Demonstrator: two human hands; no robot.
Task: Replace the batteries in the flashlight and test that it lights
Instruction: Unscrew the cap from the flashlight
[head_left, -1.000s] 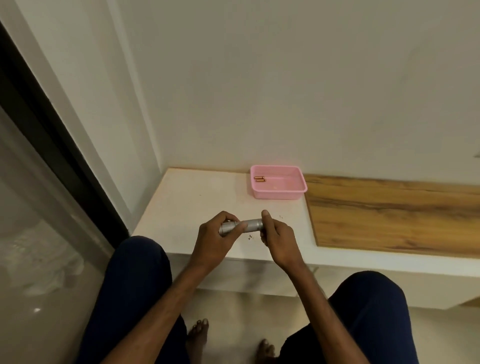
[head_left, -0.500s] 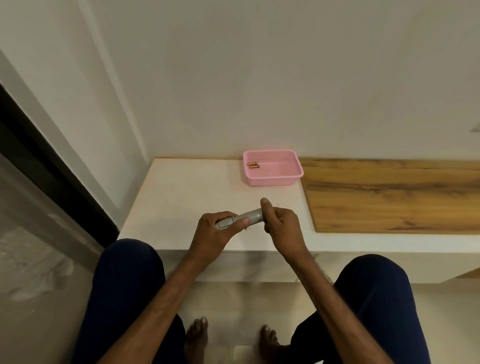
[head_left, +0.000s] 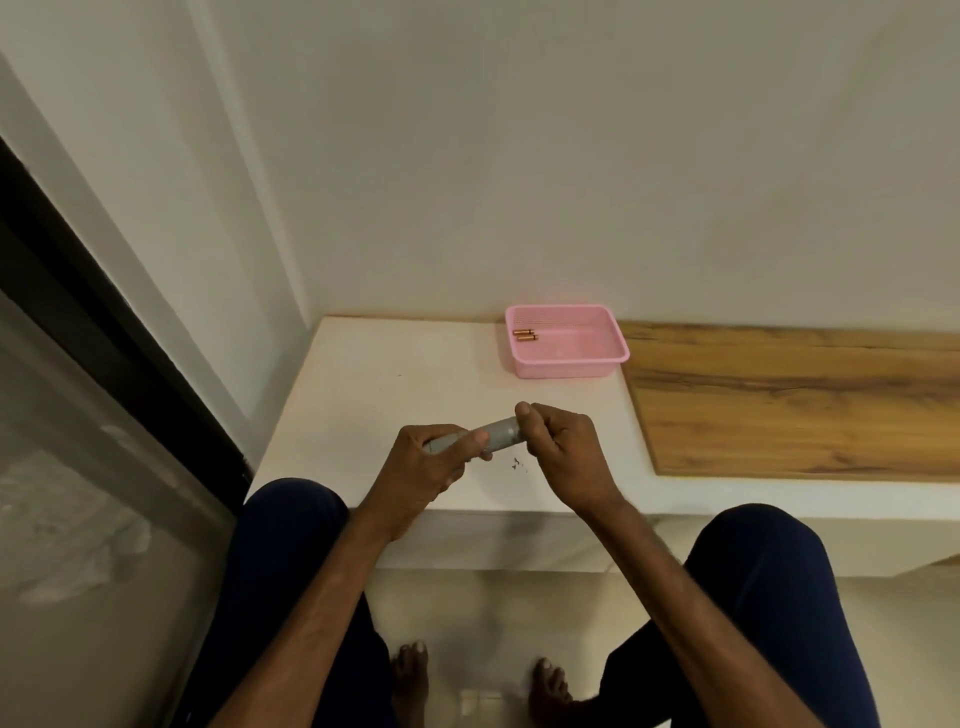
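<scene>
Flashlight (head_left: 496, 435) over the bench (head_left: 374, 384), tipped right-end-up since a second ago. Left hand (head_left: 426, 467) grasps its body, right hand (head_left: 563, 449) grips its end: likely unscrewing. Batteries (head_left: 524, 334) in pink tray (head_left: 597, 358) at 1 o'clock.

White ledge (head_left: 363, 395), pink basket (head_left: 566, 366) near the wall — dark specks (head_left: 515, 462), perhaps debris

Wooden panel (head_left: 800, 405) beside white ledge (head_left: 395, 395)
</scene>
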